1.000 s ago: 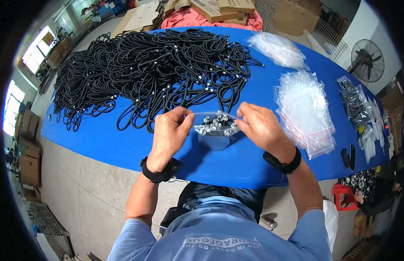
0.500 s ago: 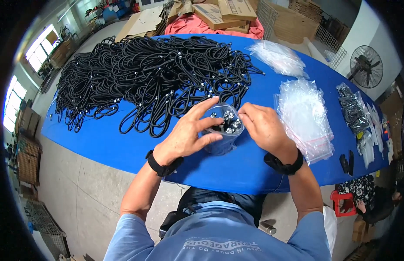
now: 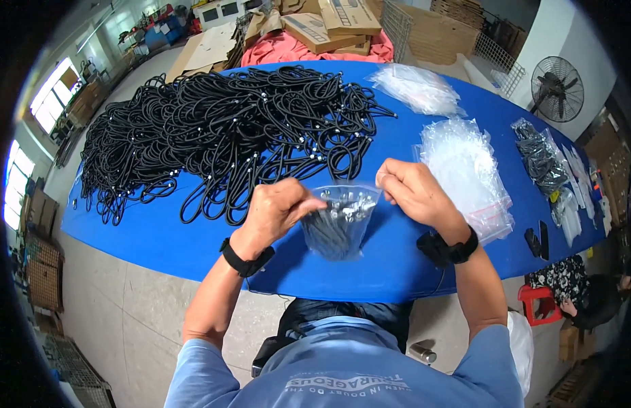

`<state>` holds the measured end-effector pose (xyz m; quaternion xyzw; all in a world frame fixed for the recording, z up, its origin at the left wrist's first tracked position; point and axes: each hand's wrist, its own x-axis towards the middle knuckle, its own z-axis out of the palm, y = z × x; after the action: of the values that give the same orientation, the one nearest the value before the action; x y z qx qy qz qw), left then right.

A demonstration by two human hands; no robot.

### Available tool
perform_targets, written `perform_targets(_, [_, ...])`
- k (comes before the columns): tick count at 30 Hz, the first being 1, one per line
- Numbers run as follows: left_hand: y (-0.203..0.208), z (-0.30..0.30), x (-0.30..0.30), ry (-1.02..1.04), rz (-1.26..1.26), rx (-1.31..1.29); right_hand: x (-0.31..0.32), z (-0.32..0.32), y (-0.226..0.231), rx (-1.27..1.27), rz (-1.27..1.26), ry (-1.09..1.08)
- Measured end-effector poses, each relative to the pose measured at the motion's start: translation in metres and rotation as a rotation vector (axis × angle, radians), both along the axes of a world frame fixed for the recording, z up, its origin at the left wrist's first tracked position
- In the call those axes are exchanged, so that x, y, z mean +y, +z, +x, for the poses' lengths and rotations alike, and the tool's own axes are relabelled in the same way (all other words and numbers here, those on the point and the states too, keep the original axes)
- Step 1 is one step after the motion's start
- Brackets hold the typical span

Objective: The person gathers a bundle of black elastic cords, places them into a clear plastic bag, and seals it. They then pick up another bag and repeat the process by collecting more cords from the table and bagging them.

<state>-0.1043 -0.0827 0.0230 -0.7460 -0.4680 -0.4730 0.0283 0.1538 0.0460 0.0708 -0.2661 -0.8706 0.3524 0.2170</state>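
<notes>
A clear zip bag hangs over the blue table, filled with black elastic cords whose silvery metal ends cluster near its mouth. My left hand is closed on the bag's upper left edge, thumb pointing in across it. At the opposite top corner, the fingers of my right hand are pinched together on the plastic. The bag is slightly blurred by motion. Beyond my hands lies a big tangled heap of black elastic cords with small metal ends.
Flat clear zip bags lie in a pile beside my right hand, with another stack of bags farther back. Packed black cords and two small black objects rest at the table's right. A fan stands beyond; another person sits near a red stool.
My left fingers have come out of the bag's mouth and now grip its edge. The bag has swung so its side faces me, and my right hand stays at its right corner.
</notes>
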Motion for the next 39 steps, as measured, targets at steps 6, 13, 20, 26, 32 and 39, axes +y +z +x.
perform_targets(6, [-0.014,0.002,-0.001,0.024,-0.127,0.065,-0.005,0.000,-0.012,0.338,-0.018,0.013])
perform_targets(13, [-0.004,0.006,-0.010,-0.004,-0.183,0.063,-0.010,0.010,-0.013,0.026,0.464,0.168])
perform_targets(20, [0.015,-0.014,-0.027,-0.011,-0.286,0.173,-0.001,0.015,0.017,-0.274,0.372,0.231])
perform_targets(26, [0.054,-0.007,-0.041,0.112,-0.227,0.348,-0.010,0.011,0.020,0.174,0.513,0.285])
perform_targets(32, [0.049,-0.001,-0.038,0.068,-0.254,0.447,-0.009,0.008,0.002,0.210,0.616,0.155])
perform_targets(39, [0.059,0.005,-0.036,0.149,-0.212,0.401,-0.002,0.009,-0.010,0.177,0.615,0.167])
